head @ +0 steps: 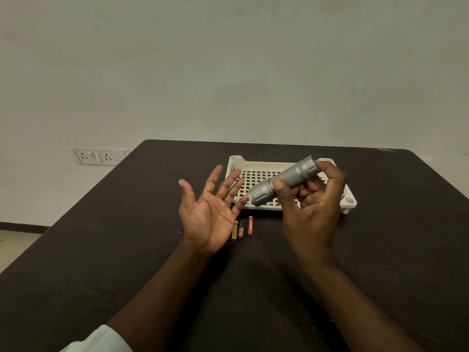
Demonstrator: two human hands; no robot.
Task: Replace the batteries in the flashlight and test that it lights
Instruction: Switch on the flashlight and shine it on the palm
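Observation:
My right hand (pixel 313 207) holds a silver flashlight (pixel 284 180) in the air above the table, thumb on its knurled body and fingers curled round its far end. Its wide head points down-left toward my left hand (pixel 210 209), which is held palm up with fingers spread, holding nothing. The little finger tip is close to the flashlight's head. I see no light on the palm. Three small batteries (pixel 241 229) lie side by side on the dark table (pixel 127 250) just below the hands: two copper-and-black, one red.
A white perforated plastic tray (pixel 256 174) sits on the table behind the hands, its right corner showing by my right wrist. The table's far edge meets a pale wall. A wall socket panel (pixel 97 156) is at the left, beyond the table's left edge.

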